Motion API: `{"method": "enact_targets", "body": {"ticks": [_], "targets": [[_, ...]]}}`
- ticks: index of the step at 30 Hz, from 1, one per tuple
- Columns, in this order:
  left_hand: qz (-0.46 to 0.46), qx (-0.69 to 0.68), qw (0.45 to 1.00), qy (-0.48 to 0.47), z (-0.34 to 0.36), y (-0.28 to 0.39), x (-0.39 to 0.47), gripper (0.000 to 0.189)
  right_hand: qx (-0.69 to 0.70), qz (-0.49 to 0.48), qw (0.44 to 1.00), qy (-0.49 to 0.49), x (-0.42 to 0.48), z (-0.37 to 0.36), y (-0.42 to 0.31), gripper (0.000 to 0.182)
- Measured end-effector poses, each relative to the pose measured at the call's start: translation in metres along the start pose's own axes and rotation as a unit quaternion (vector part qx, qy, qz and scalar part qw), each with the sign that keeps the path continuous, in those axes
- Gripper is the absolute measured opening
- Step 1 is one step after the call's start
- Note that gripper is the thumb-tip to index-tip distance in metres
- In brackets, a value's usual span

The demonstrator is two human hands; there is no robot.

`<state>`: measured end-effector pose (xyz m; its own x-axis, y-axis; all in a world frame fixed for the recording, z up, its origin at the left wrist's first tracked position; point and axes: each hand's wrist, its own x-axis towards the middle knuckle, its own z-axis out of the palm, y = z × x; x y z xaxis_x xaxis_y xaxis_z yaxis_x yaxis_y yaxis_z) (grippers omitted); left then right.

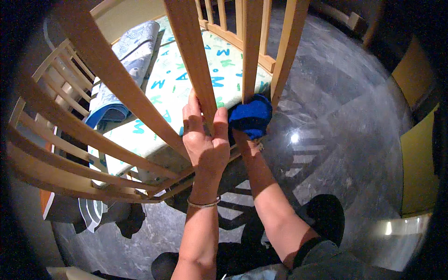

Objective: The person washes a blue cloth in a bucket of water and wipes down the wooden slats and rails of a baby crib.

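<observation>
A wooden crib with upright slats stands before me. My left hand wraps around one slat, the thumb on its right side and the fingers on its left. On that wrist is a thin bangle. A dark-banded blue cloth covers most of my right hand, pressed around the lower part of the neighbouring slat; the fingers are hidden. Behind the slats lies a pale mattress printed with blue and green letters.
A folded grey-patterned mat with a blue underside rests on the mattress. Left of the crib is another slatted wooden piece. A white curved object stands low beneath the crib on the grey floor. Yellowish panels border the right side.
</observation>
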<state>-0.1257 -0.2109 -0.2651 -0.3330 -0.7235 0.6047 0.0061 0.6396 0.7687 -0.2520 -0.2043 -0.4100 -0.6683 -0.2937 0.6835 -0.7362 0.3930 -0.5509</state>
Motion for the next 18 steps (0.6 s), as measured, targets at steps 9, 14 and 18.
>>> {"method": "enact_targets", "body": {"ticks": [9, 14, 18], "targets": [[0.044, 0.017, 0.999, 0.013, 0.002, 0.0, 0.006, 0.057, 0.012, 0.059, 0.995, -0.075, -0.024, 0.012, 0.017, 0.028], [0.069, 0.019, 0.997, 0.002, 0.005, 0.003, 0.007, 0.06, -0.02, 0.071, 0.992, -0.098, -0.024, 0.009, 0.039, 0.026], [0.075, 0.041, 0.996, -0.019, -0.011, -0.007, 0.005, 0.059, -0.047, -0.045, 0.996, -0.055, 0.0, 0.011, 0.012, 0.019]]}}
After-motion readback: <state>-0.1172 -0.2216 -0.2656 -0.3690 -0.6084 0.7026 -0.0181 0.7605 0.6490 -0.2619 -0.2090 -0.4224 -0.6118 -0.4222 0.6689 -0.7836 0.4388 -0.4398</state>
